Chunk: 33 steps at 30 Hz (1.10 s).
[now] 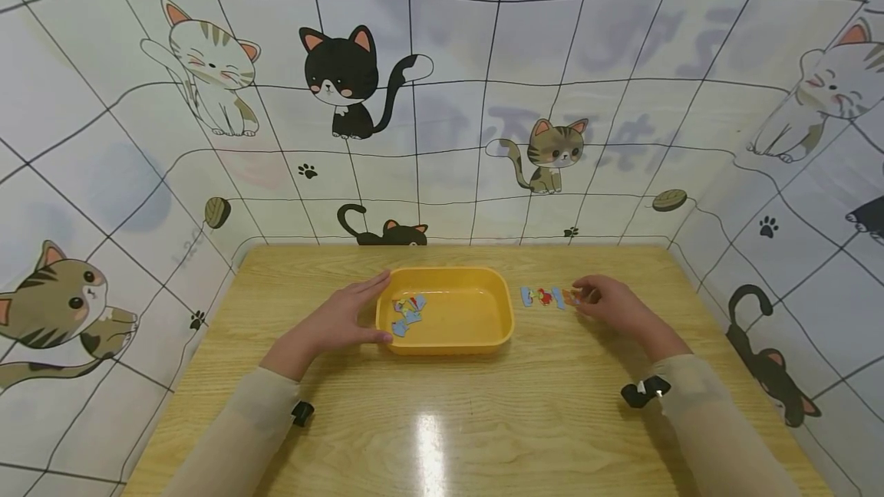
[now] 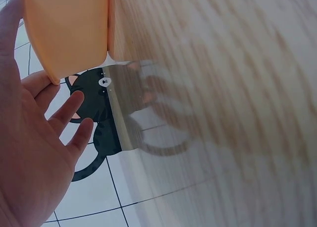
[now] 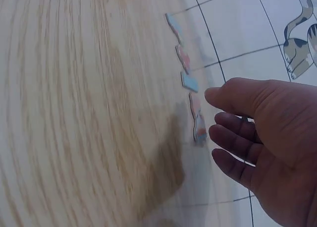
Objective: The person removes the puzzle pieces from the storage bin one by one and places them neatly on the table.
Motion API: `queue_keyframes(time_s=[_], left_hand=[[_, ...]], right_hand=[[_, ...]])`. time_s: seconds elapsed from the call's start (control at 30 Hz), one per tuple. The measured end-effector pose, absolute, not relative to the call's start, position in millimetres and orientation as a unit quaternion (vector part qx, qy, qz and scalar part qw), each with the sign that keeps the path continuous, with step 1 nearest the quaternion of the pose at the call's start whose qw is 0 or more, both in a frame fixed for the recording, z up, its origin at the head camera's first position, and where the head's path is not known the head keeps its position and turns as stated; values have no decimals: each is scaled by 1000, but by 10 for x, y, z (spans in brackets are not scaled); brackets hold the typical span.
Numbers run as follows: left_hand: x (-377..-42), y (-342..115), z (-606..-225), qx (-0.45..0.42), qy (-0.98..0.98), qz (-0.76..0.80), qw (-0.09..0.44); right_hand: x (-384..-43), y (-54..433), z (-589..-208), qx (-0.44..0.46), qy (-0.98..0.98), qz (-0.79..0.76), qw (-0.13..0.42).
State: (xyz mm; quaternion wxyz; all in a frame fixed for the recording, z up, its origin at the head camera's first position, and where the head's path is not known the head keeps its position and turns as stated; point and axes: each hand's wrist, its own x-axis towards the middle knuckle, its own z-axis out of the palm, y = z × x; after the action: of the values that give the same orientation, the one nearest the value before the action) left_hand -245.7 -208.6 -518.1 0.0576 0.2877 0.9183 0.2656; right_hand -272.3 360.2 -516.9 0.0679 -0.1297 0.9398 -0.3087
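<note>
A yellow tray [image 1: 449,347] sits on the table, with several small blue printed puzzle pieces [image 1: 413,317] in its left part. My left hand [image 1: 341,320] holds the tray's left end, thumb at the front corner and fingers at the back corner. In the left wrist view, its other fingers stick out loosely beside the tray's wall [image 2: 69,28]. Right of the tray lies a row of puzzle pieces [image 1: 545,297] in blue and red. My right hand [image 1: 611,304] is over the row's right end, its fingers loosely bent, with nothing between them in the right wrist view.
The wooden table [image 1: 470,413] meets a cloth backdrop [image 1: 456,121] printed with cats and grid lines at the back and sides. Dark wrist straps [image 1: 645,391] sit over the sleeves.
</note>
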Motion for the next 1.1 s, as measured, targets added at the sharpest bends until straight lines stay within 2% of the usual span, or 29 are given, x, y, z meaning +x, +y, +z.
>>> queue_keyframes(time_s=[0.3,0.53,0.87,1.1], left_hand=[[-2434,-2077,-5157,289,919,263,55],[-2437,-2068,-5157,286,920,263,56],[-2422,-2070,-5138,290,918,266,49],[-2431,-2077,-5153,292,918,264,48]], right_hand=[[-2643,3230,-5003,-167,932,-321,17],[-2696,2803,-4886,-230,911,-341,-15],[-2757,2227,-4714,-320,901,-292,8],[-2737,1913,-4645,-339,903,-262,35]])
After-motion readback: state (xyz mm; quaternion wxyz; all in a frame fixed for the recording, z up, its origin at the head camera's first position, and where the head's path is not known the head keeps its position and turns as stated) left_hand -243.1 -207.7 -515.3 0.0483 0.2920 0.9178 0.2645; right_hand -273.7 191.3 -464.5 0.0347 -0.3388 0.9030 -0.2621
